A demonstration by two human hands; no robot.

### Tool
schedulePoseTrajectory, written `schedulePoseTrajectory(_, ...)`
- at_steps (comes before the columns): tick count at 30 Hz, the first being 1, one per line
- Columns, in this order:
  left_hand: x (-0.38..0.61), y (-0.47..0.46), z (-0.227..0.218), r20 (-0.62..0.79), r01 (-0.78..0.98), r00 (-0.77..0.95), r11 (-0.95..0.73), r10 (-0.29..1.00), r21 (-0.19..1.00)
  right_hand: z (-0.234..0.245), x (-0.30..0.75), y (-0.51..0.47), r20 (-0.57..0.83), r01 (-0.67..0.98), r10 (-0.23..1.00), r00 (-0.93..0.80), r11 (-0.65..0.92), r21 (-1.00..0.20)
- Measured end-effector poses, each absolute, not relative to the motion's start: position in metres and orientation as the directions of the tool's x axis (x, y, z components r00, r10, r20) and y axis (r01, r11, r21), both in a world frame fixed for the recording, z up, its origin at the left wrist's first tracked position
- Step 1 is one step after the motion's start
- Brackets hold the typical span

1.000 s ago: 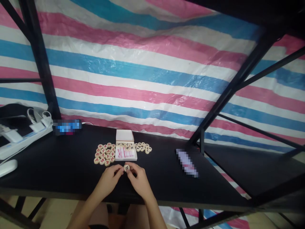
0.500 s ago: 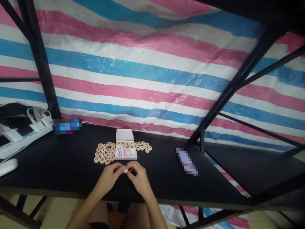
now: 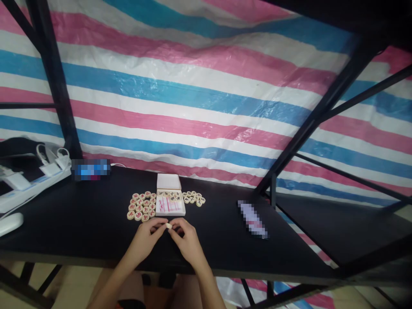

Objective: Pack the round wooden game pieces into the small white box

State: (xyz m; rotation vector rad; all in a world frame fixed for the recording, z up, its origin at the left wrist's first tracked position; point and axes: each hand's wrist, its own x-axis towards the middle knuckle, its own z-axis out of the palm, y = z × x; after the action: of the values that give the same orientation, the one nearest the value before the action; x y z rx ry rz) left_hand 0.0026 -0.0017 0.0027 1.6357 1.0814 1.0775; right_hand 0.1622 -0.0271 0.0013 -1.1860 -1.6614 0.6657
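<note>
Between my fingertips is a pale round Chinese chess piece [image 3: 169,226], seen partly edge-on. My left hand [image 3: 148,234] pinches it from the left and my right hand [image 3: 185,235] from the right, just in front of an open white box [image 3: 178,211]. Several black-marked pieces sit inside the box at its back, behind a white sheet with pink lines [image 3: 169,205]. Rows of red-marked chess pieces [image 3: 139,209] lie left of the box. A smaller cluster of black-marked pieces [image 3: 192,199] lies to its right.
The black tabletop [image 3: 80,223] carries a white power strip [image 3: 35,182] with plugs and a white rounded object [image 3: 11,224] on the left. A blurred-out blue item [image 3: 90,170] stands behind them. Another blurred pale item [image 3: 252,219] lies right. Dark metal posts frame a striped sheet [image 3: 180,107].
The chess piece has turned between my fingertips and now sits slightly higher. Both hands stay nearly in place; the box and the other pieces look the same.
</note>
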Motion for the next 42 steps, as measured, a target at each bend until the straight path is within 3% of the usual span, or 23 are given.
schedulePoseTrajectory(5, 0.004, -0.004, 0.005, 0.175, 0.168, 0.290, -0.230, 0.941, 0.959, 0.000, 0.163, -0.027, 0.442, 0.374, 0.894, -0.074, 0.436, -0.819)
schedulePoseTrajectory(12, 0.003, -0.003, 0.004, 0.173, 0.102, 0.341, -0.219, 0.924, 0.970, 0.001, 0.160, -0.031, 0.420, 0.364, 0.902, -0.103, 0.427, -0.828)
schedulePoseTrajectory(17, 0.004, -0.003, -0.003, 0.292, 0.360, 0.240, -0.364, 0.926, 0.859, 0.006, 0.162, -0.027, 0.459, 0.559, 0.888, -0.021, 0.391, -0.731)
schedulePoseTrajectory(21, 0.008, -0.004, -0.013, 0.399, 0.581, 0.258, -0.471, 0.880, 0.663, 0.019, 0.162, -0.002, 0.492, 0.745, 0.871, 0.002, 0.327, -0.581)
schedulePoseTrajectory(26, 0.011, -0.006, -0.016, 0.409, 0.713, 0.367, -0.535, 0.836, 0.453, 0.035, 0.155, 0.043, 0.378, 0.943, 0.900, -0.218, 0.293, -0.156)
schedulePoseTrajectory(28, 0.010, -0.008, -0.014, 0.401, 0.729, 0.385, -0.540, 0.831, 0.420, 0.036, 0.152, 0.056, 0.330, 0.951, 0.907, -0.263, 0.301, -0.070)
schedulePoseTrajectory(35, 0.011, -0.009, -0.010, 0.379, 0.741, 0.397, -0.536, 0.836, 0.405, 0.026, 0.146, 0.077, 0.300, 0.941, 0.901, -0.313, 0.337, -0.031)
schedulePoseTrajectory(42, 0.011, -0.008, -0.013, 0.397, 0.724, 0.379, -0.535, 0.836, 0.435, 0.033, 0.177, 0.070, 0.388, 0.952, 0.892, -0.232, 0.291, -0.099)
